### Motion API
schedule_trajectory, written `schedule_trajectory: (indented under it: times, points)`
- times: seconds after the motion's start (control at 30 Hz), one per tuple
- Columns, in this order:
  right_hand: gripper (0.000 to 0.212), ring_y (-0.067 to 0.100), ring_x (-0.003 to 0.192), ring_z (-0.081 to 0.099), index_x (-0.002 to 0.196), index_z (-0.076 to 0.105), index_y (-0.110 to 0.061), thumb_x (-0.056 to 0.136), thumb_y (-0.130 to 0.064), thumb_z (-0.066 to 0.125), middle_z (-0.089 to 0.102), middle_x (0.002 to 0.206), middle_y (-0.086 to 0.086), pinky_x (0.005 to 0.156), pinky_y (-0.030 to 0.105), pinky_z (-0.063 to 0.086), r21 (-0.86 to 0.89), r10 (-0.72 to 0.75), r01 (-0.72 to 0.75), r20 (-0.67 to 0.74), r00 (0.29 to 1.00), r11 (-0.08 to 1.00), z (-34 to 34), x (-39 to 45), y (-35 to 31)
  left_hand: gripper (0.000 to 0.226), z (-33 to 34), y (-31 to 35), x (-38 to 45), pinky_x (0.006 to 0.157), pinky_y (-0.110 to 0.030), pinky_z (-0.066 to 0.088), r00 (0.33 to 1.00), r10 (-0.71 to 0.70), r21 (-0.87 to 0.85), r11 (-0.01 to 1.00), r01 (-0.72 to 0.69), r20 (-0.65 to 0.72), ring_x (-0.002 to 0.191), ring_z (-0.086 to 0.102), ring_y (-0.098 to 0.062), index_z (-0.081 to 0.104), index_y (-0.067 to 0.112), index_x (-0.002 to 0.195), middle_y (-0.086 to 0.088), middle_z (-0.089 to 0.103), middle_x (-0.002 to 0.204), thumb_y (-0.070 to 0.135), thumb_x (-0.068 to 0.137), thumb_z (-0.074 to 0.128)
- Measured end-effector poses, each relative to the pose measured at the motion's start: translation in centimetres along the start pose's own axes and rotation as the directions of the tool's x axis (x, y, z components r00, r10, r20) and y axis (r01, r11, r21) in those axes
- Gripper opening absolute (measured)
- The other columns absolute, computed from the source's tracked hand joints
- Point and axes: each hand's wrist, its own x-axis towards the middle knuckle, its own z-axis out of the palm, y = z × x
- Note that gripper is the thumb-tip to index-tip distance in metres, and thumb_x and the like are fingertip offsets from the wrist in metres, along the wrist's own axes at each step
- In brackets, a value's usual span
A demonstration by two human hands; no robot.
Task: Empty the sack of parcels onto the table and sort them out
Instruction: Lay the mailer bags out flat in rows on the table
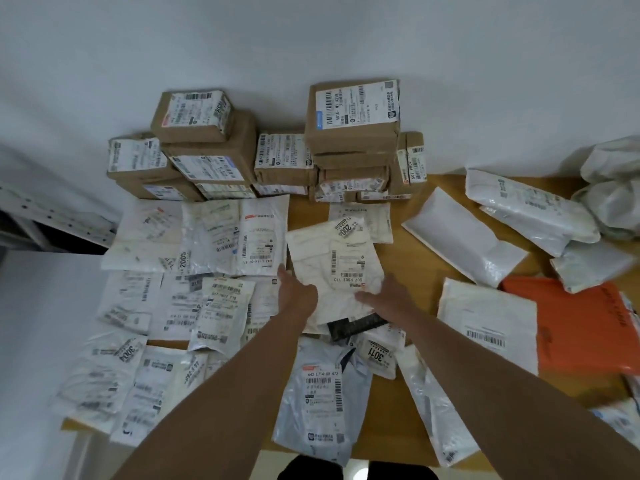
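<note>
Sorting step: left hand [298, 295] and right hand [384, 295], fingers flat, press white creased poly mailer [334, 268] mid-table; next, probably align it beside left rows.

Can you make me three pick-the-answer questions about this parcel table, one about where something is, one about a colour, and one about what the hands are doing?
1. Where are the cardboard boxes stacked?
A. At the back of the table, against the wall
B. On the floor
C. At the front table edge

2. What colour is the bright mailer on the right side?
A. Green
B. Orange
C. Blue

3. What are the two hands doing?
A. Both rest on one white bag
B. Both lift a box
C. Both hang off the table

Answers:
1 A, the brown boxes stand in piles along the white wall.
2 B, it lies orange among white bags.
3 A, the left hand and right hand both touch the white bag in the middle, fingers fairly straight.
</note>
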Motion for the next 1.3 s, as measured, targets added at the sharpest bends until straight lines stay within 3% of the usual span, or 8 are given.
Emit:
schedule_trajectory:
  times: [0.23, 0.4, 0.53, 0.67, 0.8, 1.0, 1.17, 1.3]
  points:
    - [0.052, 0.026, 0.112, 0.059, 0.135, 0.042, -0.014, 0.091, -0.028, 0.065, 0.06, 0.122, 0.005, 0.09, 0.04, 0.051, -0.075, -0.072, 0.066, -0.084, 0.994, 0.995, -7.7, 0.1, 1.7, 0.057, 4.1, 0.8, -0.6, 0.07, -0.035, 0.054, 0.981, -0.002, -0.064, 0.998, 0.015, 0.194, 0.087, 0.061, -0.024, 0.034, 0.019, 0.143, -0.009, 0.061, 0.11, 0.013, 0.091, 0.055]
    - [0.049, 0.036, 0.121, 0.053, 0.144, 0.035, -0.014, 0.098, -0.019, 0.05, 0.055, 0.134, 0.015, 0.101, 0.045, 0.043, -0.188, -0.035, -0.018, -0.275, 0.961, 0.982, -12.2, 0.0, 4.4, 0.061, 6.8, 0.5, -1.6, 0.114, -0.048, 0.025, 0.957, 0.189, 0.555, 0.783, -0.282, 0.219, 0.141, 0.019, -0.035, 0.03, 0.03, 0.147, -0.009, 0.018, 0.152, 0.047, 0.093, 0.051]
    - [0.071, 0.04, 0.134, 0.038, 0.149, 0.021, -0.023, 0.09, -0.041, 0.058, 0.039, 0.146, 0.016, 0.11, 0.057, 0.03, -0.479, -0.103, -0.129, -0.43, 0.897, 0.868, -11.8, 0.3, 5.6, 0.068, 7.1, -1.0, -1.8, 0.114, -0.051, 0.019, 0.949, 0.184, 0.684, 0.66, -0.312, 0.256, 0.145, 0.004, -0.037, 0.017, 0.039, 0.151, -0.006, -0.002, 0.16, 0.055, 0.093, 0.046]
    - [0.099, 0.043, 0.147, 0.012, 0.154, 0.02, -0.032, 0.074, -0.089, 0.025, 0.013, 0.163, 0.012, 0.112, 0.065, 0.016, -0.76, -0.443, 0.216, -0.105, 0.89, 0.614, -8.0, 0.3, 5.0, 0.072, 6.7, -1.1, -1.3, 0.114, -0.051, 0.018, 0.934, 0.224, 0.728, 0.585, -0.357, 0.278, 0.144, 0.008, -0.036, 0.011, 0.038, 0.153, -0.001, 0.001, 0.161, 0.058, 0.092, 0.043]
    - [0.111, 0.038, 0.147, -0.019, 0.156, -0.003, -0.035, 0.065, -0.095, 0.024, -0.023, 0.162, 0.004, 0.116, 0.063, -0.001, -0.807, -0.296, 0.228, 0.069, 0.953, 0.544, -4.4, 0.9, 4.5, 0.079, 5.7, -1.1, 0.0, 0.115, -0.061, 0.0, 0.944, 0.187, 0.765, 0.553, -0.33, 0.271, 0.146, -0.016, -0.041, -0.004, 0.042, 0.153, 0.013, -0.015, 0.161, 0.064, 0.092, 0.04]
    - [0.099, 0.045, 0.147, 0.007, 0.156, 0.009, -0.014, 0.085, -0.075, 0.041, 0.002, 0.162, 0.02, 0.113, 0.06, 0.015, -0.795, -0.201, -0.035, -0.196, 0.96, 0.606, -2.2, 0.0, 2.9, 0.081, 5.2, -0.2, 1.4, 0.119, -0.05, 0.01, 0.938, 0.246, 0.745, 0.572, -0.345, 0.245, 0.148, -0.005, -0.038, -0.007, 0.034, 0.154, 0.011, -0.016, 0.162, 0.062, 0.094, 0.039]
    - [0.035, 0.036, 0.093, 0.061, 0.111, 0.059, -0.006, 0.086, -0.03, 0.06, 0.059, 0.105, 0.017, 0.073, 0.042, 0.05, -0.773, -0.634, 0.313, -0.144, 0.76, 0.552, -0.2, 0.3, 0.6, 0.065, 4.8, -0.2, 1.1, 0.115, -0.048, 0.024, 0.942, 0.335, 0.587, 0.768, -0.254, -0.031, 0.143, 0.016, -0.035, 0.022, 0.02, 0.15, -0.009, 0.013, 0.159, 0.034, 0.094, 0.051]
    - [0.057, 0.041, 0.139, 0.033, 0.145, 0.042, -0.023, 0.093, -0.047, 0.045, 0.034, 0.153, 0.016, 0.109, 0.051, 0.032, -0.677, -0.556, 0.489, 0.14, 0.819, 0.55, 3.3, 1.2, -0.6, 0.054, 2.9, -0.7, 1.2, 0.114, -0.046, 0.025, 0.905, 0.405, 0.618, 0.746, -0.246, -0.128, 0.14, 0.021, -0.03, 0.036, 0.021, 0.141, -0.007, 0.025, 0.152, 0.026, 0.089, 0.051]
